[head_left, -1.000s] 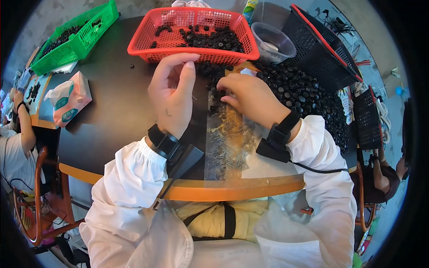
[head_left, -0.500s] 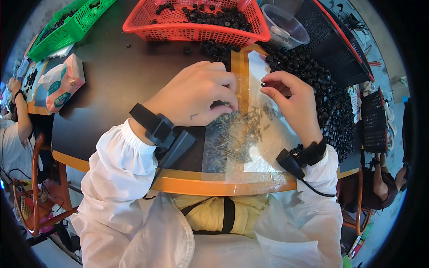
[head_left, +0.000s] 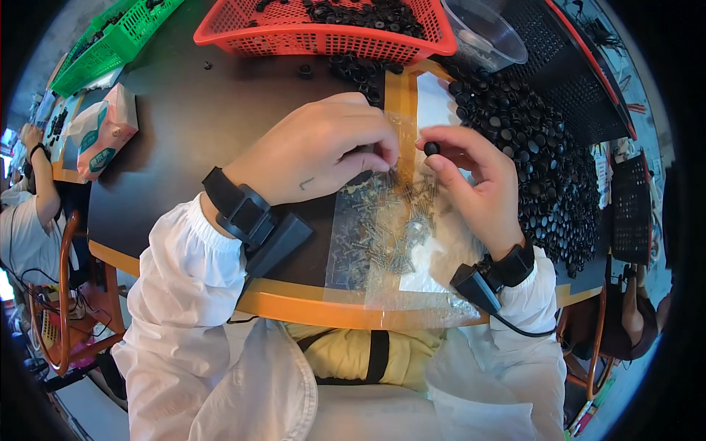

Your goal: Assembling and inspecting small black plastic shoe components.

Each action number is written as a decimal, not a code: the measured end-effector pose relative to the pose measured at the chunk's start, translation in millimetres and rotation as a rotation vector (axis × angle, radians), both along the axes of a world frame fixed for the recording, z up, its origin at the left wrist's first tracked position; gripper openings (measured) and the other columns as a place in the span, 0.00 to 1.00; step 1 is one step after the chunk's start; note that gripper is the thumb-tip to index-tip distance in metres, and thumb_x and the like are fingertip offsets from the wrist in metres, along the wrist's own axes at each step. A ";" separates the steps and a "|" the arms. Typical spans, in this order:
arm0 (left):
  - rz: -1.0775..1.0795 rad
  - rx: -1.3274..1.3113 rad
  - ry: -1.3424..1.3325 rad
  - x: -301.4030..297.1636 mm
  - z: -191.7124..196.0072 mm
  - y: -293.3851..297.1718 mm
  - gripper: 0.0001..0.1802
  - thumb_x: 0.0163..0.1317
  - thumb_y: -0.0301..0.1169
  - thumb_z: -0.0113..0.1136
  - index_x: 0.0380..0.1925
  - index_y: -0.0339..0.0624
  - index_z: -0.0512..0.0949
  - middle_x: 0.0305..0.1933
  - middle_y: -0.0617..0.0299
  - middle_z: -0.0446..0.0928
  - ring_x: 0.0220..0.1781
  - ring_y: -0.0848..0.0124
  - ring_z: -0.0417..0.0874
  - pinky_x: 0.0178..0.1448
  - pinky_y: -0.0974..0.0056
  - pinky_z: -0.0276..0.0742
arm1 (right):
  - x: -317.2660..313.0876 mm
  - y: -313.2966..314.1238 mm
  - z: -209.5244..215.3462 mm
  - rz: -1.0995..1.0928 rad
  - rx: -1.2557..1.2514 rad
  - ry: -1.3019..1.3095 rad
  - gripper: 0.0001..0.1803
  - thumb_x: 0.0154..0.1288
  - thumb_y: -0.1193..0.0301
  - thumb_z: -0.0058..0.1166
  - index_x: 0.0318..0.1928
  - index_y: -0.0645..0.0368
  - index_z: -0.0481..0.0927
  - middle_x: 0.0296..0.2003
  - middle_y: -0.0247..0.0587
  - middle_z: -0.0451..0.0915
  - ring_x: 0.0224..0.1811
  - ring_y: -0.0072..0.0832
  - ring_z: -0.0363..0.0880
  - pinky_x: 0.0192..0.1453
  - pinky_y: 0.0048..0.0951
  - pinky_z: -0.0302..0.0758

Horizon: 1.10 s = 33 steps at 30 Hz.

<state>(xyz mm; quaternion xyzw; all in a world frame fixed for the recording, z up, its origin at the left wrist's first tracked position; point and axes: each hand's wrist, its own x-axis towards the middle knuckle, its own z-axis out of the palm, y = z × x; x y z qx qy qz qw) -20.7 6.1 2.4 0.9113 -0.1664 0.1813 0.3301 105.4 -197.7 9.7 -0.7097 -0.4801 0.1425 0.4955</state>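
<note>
Between the thumb and forefinger of my right hand (head_left: 479, 175) is a small round black cap (head_left: 432, 148). My left hand (head_left: 320, 151) is closed just left of it, its fingertips pinched together low over a spread of small metal screws (head_left: 390, 239). What that pinch holds, if anything, is too small to make out. Under the screws lies a clear plastic sheet (head_left: 344, 275), partly over a white sheet (head_left: 435, 103). A large heap of black caps (head_left: 555, 173) lies to the right of my right hand.
A red basket (head_left: 323, 42) of black parts stands at the far side, with loose parts before it. Beside it are a clear tub (head_left: 507, 45) and a black crate (head_left: 562, 81). Leftward are a tissue pack (head_left: 107, 136) and a green basket (head_left: 121, 44). Other people sit at both sides.
The black cap has turned into fuller view in my right hand's fingers. Both hands have come closer together. My left hand stays pinched above the screws.
</note>
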 end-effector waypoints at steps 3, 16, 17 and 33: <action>0.078 -0.122 -0.059 2.5 -0.2 -4.0 0.09 0.56 0.22 0.66 0.38 0.41 0.82 0.36 0.63 0.80 0.40 0.62 0.77 0.44 0.61 0.74 | 1.7 -1.9 -2.7 0.051 -0.007 0.101 0.09 0.67 0.79 0.57 0.47 0.63 0.77 0.44 0.37 0.84 0.45 0.22 0.85 0.48 0.24 0.81; 0.096 -0.415 -0.031 -1.7 -0.1 -19.6 0.17 0.59 0.22 0.67 0.49 0.39 0.79 0.37 0.64 0.81 0.34 0.77 0.78 0.41 0.71 0.75 | -7.1 -3.7 -5.8 0.164 0.062 0.614 0.14 0.76 0.75 0.47 0.58 0.61 0.68 0.49 0.42 0.81 0.49 0.24 0.82 0.52 0.24 0.76; 0.102 -0.399 -0.020 -2.0 0.1 -20.2 0.18 0.59 0.22 0.67 0.50 0.39 0.78 0.37 0.65 0.81 0.34 0.78 0.77 0.40 0.71 0.75 | -8.4 -3.3 -5.7 0.161 0.069 0.567 0.13 0.76 0.75 0.47 0.58 0.61 0.68 0.48 0.41 0.81 0.49 0.24 0.82 0.52 0.24 0.76; 0.145 -0.430 0.001 -2.6 1.0 -22.1 0.25 0.56 0.23 0.69 0.55 0.42 0.76 0.35 0.68 0.82 0.33 0.77 0.75 0.40 0.69 0.74 | -3.9 -5.4 -4.2 -0.011 -0.094 0.424 0.11 0.67 0.75 0.60 0.49 0.59 0.82 0.40 0.36 0.83 0.39 0.17 0.80 0.43 0.23 0.78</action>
